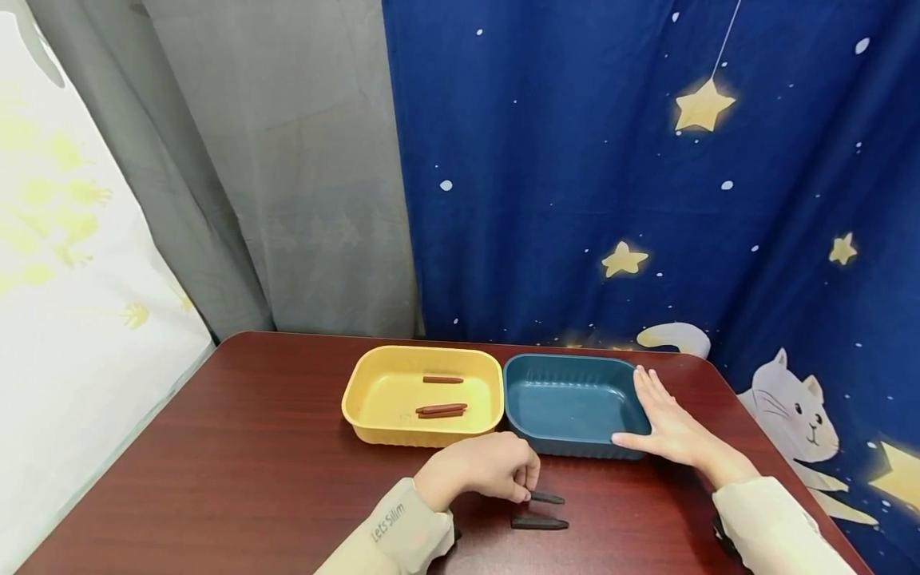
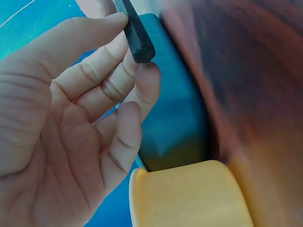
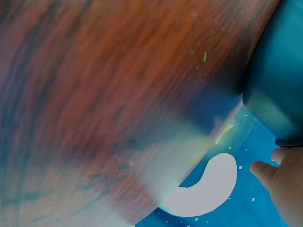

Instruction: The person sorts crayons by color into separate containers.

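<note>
1. Yellow tray [image 1: 374,395] sits on the dark red wooden surface [image 1: 237,447], left of centre. Three red-brown crayon sticks inside: one [image 1: 442,379] toward the back, two [image 1: 442,410] lying together nearer the front wall.
2. Left hand [image 1: 483,467] rests just in front of the yellow tray, knuckles up, fingers [image 2: 102,66] curled and pinching a dark crayon [image 2: 137,35]. The left wrist view shows its blunt end gripped between thumb and fingertips. In the head view its tip [image 1: 548,498] pokes out right of the hand, low over the surface.
3. Second dark crayon [image 1: 539,523] lies loose on the surface just in front of the held one, not touched.
4. Dark teal tray [image 1: 568,399] sits flush against the yellow tray's right side, nothing inside.
5. Right hand [image 1: 664,423] lies flat against the teal tray's right rim, fingers straight and relaxed, gripping nothing.
6. Backdrop: grey curtain [image 1: 287,176] on the left, blue star-and-cat curtain [image 1: 647,200] on the right.
</note>
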A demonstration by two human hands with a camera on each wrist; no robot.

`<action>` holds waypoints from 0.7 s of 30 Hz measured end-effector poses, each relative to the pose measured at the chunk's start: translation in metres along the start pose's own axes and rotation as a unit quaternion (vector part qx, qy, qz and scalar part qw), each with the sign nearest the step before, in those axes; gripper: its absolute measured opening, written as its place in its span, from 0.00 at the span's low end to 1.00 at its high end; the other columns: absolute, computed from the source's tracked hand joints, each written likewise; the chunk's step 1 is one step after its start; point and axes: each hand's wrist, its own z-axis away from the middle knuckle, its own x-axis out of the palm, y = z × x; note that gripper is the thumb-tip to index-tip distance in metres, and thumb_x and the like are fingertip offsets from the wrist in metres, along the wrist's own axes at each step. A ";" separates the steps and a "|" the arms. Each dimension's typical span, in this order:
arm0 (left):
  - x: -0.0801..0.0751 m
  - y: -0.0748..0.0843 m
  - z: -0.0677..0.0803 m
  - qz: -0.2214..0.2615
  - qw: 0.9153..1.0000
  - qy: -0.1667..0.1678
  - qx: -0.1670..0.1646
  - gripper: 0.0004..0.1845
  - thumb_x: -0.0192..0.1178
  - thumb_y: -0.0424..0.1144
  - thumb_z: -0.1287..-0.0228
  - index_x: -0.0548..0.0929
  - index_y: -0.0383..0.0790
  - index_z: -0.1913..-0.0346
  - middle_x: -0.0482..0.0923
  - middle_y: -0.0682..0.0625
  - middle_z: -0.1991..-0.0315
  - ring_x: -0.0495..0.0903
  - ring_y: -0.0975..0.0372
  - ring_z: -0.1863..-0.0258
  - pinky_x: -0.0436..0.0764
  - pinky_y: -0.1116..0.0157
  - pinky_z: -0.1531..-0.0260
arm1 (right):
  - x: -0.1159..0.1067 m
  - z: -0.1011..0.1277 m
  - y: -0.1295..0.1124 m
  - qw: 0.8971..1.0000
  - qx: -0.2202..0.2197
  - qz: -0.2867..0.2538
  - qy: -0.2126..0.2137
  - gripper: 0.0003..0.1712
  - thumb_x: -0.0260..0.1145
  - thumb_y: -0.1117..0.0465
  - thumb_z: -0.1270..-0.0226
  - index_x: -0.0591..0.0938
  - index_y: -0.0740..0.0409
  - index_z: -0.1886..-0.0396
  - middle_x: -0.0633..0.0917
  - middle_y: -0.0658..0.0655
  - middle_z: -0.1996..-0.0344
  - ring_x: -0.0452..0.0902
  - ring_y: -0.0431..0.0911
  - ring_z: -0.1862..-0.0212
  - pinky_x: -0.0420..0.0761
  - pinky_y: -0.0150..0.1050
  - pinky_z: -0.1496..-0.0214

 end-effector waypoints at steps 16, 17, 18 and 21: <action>-0.016 -0.002 -0.012 -0.032 0.999 0.031 0.030 0.02 0.68 0.37 0.41 0.85 0.47 0.69 0.77 0.64 0.79 0.72 0.78 0.77 0.71 0.83 0.73 | -0.001 0.000 0.000 1.000 -0.003 -0.004 0.006 0.69 0.71 0.38 0.43 0.42 0.71 0.22 0.42 0.72 0.21 0.31 0.69 0.21 0.44 0.75 0.30; -0.017 -0.002 -0.012 -0.031 0.998 0.033 0.032 0.02 0.68 0.37 0.41 0.85 0.47 0.69 0.77 0.64 0.79 0.72 0.78 0.77 0.71 0.83 0.72 | -0.002 0.000 0.000 1.000 -0.004 -0.005 0.006 0.69 0.71 0.38 0.43 0.42 0.71 0.22 0.42 0.73 0.22 0.31 0.69 0.21 0.44 0.75 0.30; -0.018 -0.002 -0.013 -0.034 0.998 0.035 0.034 0.02 0.68 0.37 0.41 0.85 0.47 0.69 0.77 0.64 0.79 0.72 0.78 0.77 0.71 0.83 0.72 | -0.001 0.000 0.000 1.000 -0.004 -0.006 0.005 0.69 0.71 0.38 0.43 0.42 0.71 0.22 0.41 0.72 0.21 0.31 0.69 0.21 0.44 0.75 0.30; -0.020 -0.002 -0.015 -0.040 0.997 0.043 0.040 0.03 0.68 0.37 0.40 0.84 0.47 0.69 0.76 0.64 0.78 0.72 0.77 0.76 0.70 0.83 0.72 | 0.000 0.001 -0.001 1.000 -0.003 -0.008 0.002 0.69 0.71 0.38 0.43 0.42 0.71 0.22 0.42 0.72 0.21 0.31 0.69 0.21 0.44 0.75 0.30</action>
